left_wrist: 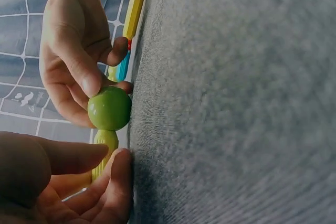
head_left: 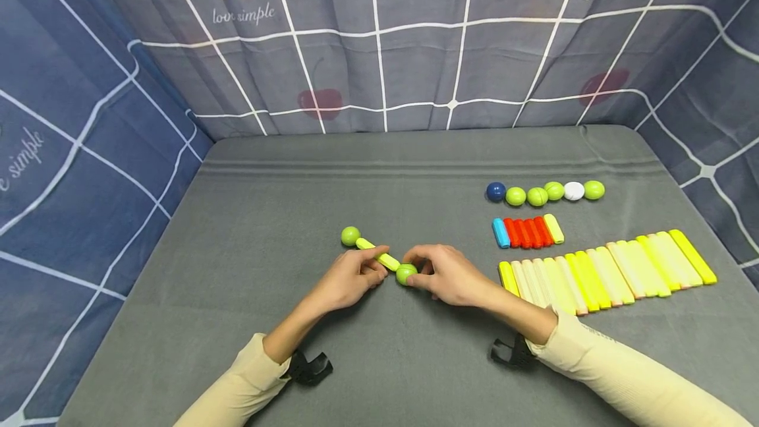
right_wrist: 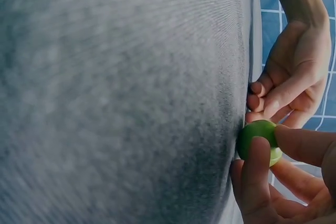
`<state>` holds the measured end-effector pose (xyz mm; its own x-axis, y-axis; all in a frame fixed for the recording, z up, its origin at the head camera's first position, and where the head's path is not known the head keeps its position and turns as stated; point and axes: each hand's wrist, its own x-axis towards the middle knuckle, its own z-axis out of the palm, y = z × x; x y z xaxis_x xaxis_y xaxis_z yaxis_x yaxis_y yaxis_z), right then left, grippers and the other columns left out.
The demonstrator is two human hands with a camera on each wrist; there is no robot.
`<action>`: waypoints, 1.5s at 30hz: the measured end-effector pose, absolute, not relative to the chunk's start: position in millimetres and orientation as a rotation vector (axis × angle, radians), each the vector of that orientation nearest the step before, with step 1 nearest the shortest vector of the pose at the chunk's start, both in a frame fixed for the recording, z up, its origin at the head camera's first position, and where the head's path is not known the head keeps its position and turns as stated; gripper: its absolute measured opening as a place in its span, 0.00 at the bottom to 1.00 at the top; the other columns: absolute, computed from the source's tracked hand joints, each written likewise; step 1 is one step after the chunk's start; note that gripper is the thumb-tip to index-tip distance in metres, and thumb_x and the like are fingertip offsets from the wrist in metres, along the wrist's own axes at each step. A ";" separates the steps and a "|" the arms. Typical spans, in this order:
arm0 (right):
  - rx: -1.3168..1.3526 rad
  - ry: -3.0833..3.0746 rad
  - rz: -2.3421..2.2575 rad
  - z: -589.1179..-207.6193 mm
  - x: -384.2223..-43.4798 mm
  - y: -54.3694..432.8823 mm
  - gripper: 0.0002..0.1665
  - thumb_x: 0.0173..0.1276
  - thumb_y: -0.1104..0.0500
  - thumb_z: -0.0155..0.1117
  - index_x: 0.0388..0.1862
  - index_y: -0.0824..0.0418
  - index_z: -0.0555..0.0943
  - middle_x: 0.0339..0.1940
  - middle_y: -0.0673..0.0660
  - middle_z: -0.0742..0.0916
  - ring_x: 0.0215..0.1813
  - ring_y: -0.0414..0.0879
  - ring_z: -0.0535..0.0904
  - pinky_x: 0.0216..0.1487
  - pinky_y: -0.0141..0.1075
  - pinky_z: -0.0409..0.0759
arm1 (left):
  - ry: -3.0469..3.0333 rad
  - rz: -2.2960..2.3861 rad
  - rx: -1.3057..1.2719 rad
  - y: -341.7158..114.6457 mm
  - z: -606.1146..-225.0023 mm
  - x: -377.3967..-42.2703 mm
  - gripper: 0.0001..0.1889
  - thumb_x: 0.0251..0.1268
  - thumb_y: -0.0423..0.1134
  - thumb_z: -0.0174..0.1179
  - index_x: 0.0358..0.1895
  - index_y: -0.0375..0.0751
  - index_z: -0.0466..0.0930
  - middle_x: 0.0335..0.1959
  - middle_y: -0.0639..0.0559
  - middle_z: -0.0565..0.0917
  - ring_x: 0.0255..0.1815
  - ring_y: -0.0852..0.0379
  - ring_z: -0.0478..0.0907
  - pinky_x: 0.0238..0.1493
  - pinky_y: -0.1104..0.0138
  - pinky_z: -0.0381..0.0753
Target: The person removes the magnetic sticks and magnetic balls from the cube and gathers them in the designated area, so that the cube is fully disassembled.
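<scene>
On the grey table, a yellow stick (head_left: 388, 261) lies slantwise between two green balls. One green ball (head_left: 350, 236) sits at its far left end, and the other green ball (head_left: 406, 274) is at its near right end. My left hand (head_left: 348, 277) pinches the stick between thumb and fingers; part of the stick is hidden under them. The right hand (head_left: 449, 275) holds the nearer ball in its fingertips. The left wrist view shows this ball (left_wrist: 109, 108) right against the stick's ribbed end (left_wrist: 106, 139). In the right wrist view, fingers wrap the same ball (right_wrist: 257, 135).
At the right lie a long row of yellow and pale sticks (head_left: 593, 275), and a short row of red sticks (head_left: 528, 232) with a blue and a yellow one at its ends. Behind them runs a line of green, white and dark blue balls (head_left: 537, 196). Patterned curtains (head_left: 415, 71) enclose the table.
</scene>
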<state>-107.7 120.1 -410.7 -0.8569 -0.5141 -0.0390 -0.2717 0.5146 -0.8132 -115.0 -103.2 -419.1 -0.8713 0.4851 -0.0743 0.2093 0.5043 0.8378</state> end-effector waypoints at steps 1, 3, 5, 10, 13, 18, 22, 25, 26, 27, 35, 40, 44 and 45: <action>-0.662 2.483 -1.266 -410.7 -108.0 120.2 0.10 0.65 0.61 0.71 0.45 0.59 0.84 0.29 0.48 0.85 0.19 0.40 0.77 0.20 0.35 0.78 | 2.451 1.299 0.591 -103.9 -418.7 -115.1 0.25 0.66 0.27 0.59 0.66 0.27 0.71 0.32 0.52 0.84 0.26 0.64 0.76 0.31 0.71 0.74; -0.669 2.489 -1.260 -410.1 -108.4 120.5 0.09 0.65 0.62 0.70 0.43 0.59 0.84 0.29 0.49 0.84 0.18 0.40 0.77 0.20 0.35 0.78 | 2.482 1.248 0.594 -105.6 -416.3 -115.4 0.25 0.66 0.31 0.60 0.66 0.29 0.71 0.30 0.54 0.83 0.24 0.65 0.73 0.29 0.70 0.73; -0.684 2.497 -1.236 -409.1 -109.0 121.2 0.08 0.65 0.63 0.70 0.43 0.59 0.84 0.30 0.49 0.84 0.19 0.39 0.77 0.20 0.34 0.78 | 2.537 1.175 0.582 -108.5 -413.3 -115.5 0.27 0.67 0.35 0.61 0.68 0.31 0.71 0.28 0.57 0.82 0.23 0.65 0.72 0.28 0.70 0.72; -0.692 2.522 -1.170 -405.5 -111.0 127.4 0.07 0.66 0.63 0.69 0.43 0.57 0.84 0.34 0.49 0.83 0.21 0.39 0.77 0.22 0.34 0.78 | 2.707 0.945 0.494 -121.3 -407.7 -115.0 0.30 0.67 0.43 0.64 0.71 0.41 0.69 0.26 0.58 0.76 0.22 0.61 0.69 0.25 0.65 0.68; -0.668 2.527 -1.151 -403.6 -112.1 132.5 0.08 0.66 0.63 0.69 0.43 0.57 0.84 0.35 0.50 0.83 0.21 0.40 0.77 0.22 0.34 0.78 | 2.738 0.846 0.459 -128.6 -406.0 -113.0 0.30 0.68 0.45 0.64 0.72 0.47 0.69 0.28 0.54 0.73 0.23 0.57 0.65 0.25 0.64 0.65; -0.659 2.514 -1.128 -402.2 -114.0 137.5 0.08 0.65 0.64 0.69 0.43 0.57 0.83 0.35 0.51 0.83 0.21 0.40 0.78 0.23 0.34 0.79 | 2.727 0.857 0.449 -133.3 -405.7 -110.8 0.26 0.69 0.46 0.63 0.69 0.52 0.73 0.50 0.41 0.69 0.22 0.56 0.61 0.22 0.63 0.65; -0.672 2.506 -1.115 -400.9 -115.3 138.8 0.09 0.64 0.66 0.69 0.42 0.57 0.83 0.35 0.51 0.83 0.20 0.41 0.78 0.24 0.34 0.79 | 2.740 0.936 0.516 -135.9 -408.1 -112.9 0.19 0.69 0.42 0.63 0.61 0.49 0.80 0.58 0.40 0.69 0.28 0.56 0.69 0.28 0.63 0.71; -0.716 2.515 -1.081 -399.9 -115.9 139.2 0.14 0.64 0.67 0.69 0.48 0.59 0.83 0.36 0.51 0.83 0.19 0.40 0.78 0.27 0.34 0.78 | 2.734 0.992 0.580 -138.9 -412.3 -116.4 0.15 0.67 0.37 0.65 0.55 0.46 0.83 0.50 0.46 0.76 0.35 0.57 0.71 0.34 0.63 0.72; -0.746 2.526 -1.056 -399.6 -116.1 139.4 0.15 0.64 0.67 0.69 0.50 0.59 0.83 0.36 0.50 0.83 0.20 0.39 0.78 0.29 0.34 0.78 | 2.729 1.012 0.593 -140.0 -413.8 -117.7 0.14 0.67 0.36 0.65 0.54 0.45 0.84 0.47 0.48 0.77 0.36 0.57 0.71 0.36 0.63 0.72; -0.780 2.541 -1.024 -399.3 -116.2 139.4 0.17 0.63 0.66 0.69 0.52 0.59 0.83 0.38 0.50 0.83 0.23 0.39 0.78 0.32 0.35 0.78 | 2.722 1.030 0.603 -140.8 -415.0 -119.1 0.13 0.66 0.35 0.65 0.53 0.44 0.85 0.44 0.49 0.79 0.36 0.57 0.72 0.36 0.63 0.72; -0.921 2.532 -0.923 -398.1 -117.9 139.7 0.18 0.65 0.67 0.67 0.54 0.58 0.84 0.40 0.48 0.82 0.26 0.35 0.76 0.35 0.34 0.76 | 2.703 1.057 0.626 -143.6 -416.0 -123.7 0.12 0.64 0.35 0.67 0.51 0.45 0.86 0.43 0.50 0.80 0.36 0.56 0.71 0.36 0.62 0.72; -0.915 2.485 -0.958 -399.3 -119.0 140.5 0.16 0.67 0.69 0.64 0.53 0.59 0.84 0.39 0.50 0.80 0.21 0.34 0.76 0.29 0.32 0.77 | 2.702 1.081 0.626 -144.0 -416.8 -123.8 0.12 0.65 0.36 0.66 0.50 0.44 0.86 0.43 0.51 0.80 0.36 0.57 0.72 0.36 0.63 0.73; -0.855 2.503 -1.012 -400.3 -122.4 143.7 0.16 0.67 0.69 0.64 0.54 0.61 0.82 0.40 0.52 0.81 0.22 0.36 0.78 0.30 0.33 0.78 | 2.708 1.100 0.622 -144.1 -417.8 -123.6 0.12 0.65 0.36 0.66 0.50 0.43 0.86 0.42 0.51 0.81 0.35 0.57 0.72 0.36 0.63 0.73; -0.824 2.512 -1.034 -399.8 -124.2 145.5 0.17 0.67 0.68 0.64 0.54 0.62 0.82 0.41 0.52 0.81 0.22 0.37 0.78 0.30 0.33 0.78 | 2.711 1.101 0.622 -143.9 -418.0 -123.5 0.12 0.65 0.36 0.67 0.50 0.43 0.86 0.42 0.51 0.80 0.35 0.57 0.72 0.36 0.64 0.73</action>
<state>-124.2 145.5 -399.8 -0.7896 -0.6110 -0.0574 -0.3934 0.5758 -0.7168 -123.5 -143.9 -418.0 -0.9028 0.4298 0.0161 0.3194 0.6449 0.6944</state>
